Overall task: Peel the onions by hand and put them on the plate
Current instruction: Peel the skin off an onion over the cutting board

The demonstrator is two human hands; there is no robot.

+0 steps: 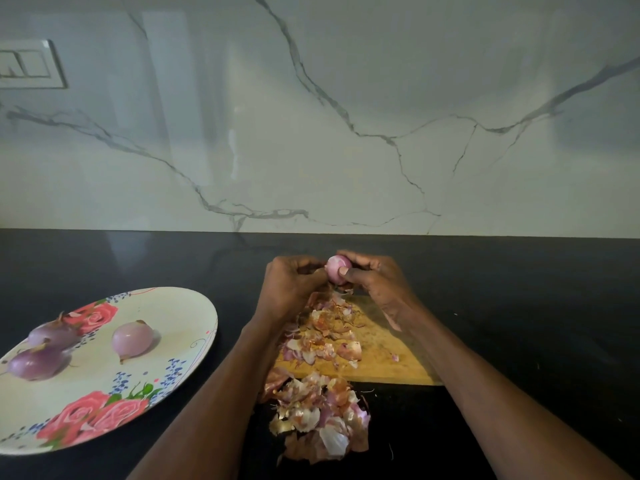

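**A:** What are the hands doing?

**B:** Both are raised over the far end of a worn wooden cutting board (388,355) on the glossy black tabletop (519,289). The right hand (375,284) grips a small, round, pale pink onion (337,270), thumb pressed to its near face and fingers curled over the top. The left hand (289,282) has its fingertips pinched at the onion's left side, probably pulling at a strip of skin, though the strip itself is too small to make out.

**A:** Why hold it there?

**B:** Likely so the peelings fall onto the board. A trail of papery brown and purple onion skins (329,330) covers the board below the hands, and a larger heap of skins (318,417) has spilled off its near edge onto the tabletop.

**A:** Where do the finished ones go?

**B:** On a round cream plate with pink roses and small blue flowers (180,306), to the left, well apart from the board. Three peeled purple onions (132,338) already lie on it, one near the middle and two towards its left edge.

**A:** Anything in the way?

**B:** Bare tabletop lies between board and plate, so the path looks open. Behind is a white marble-patterned wall (346,98) with a switch plate (31,64) at far left.
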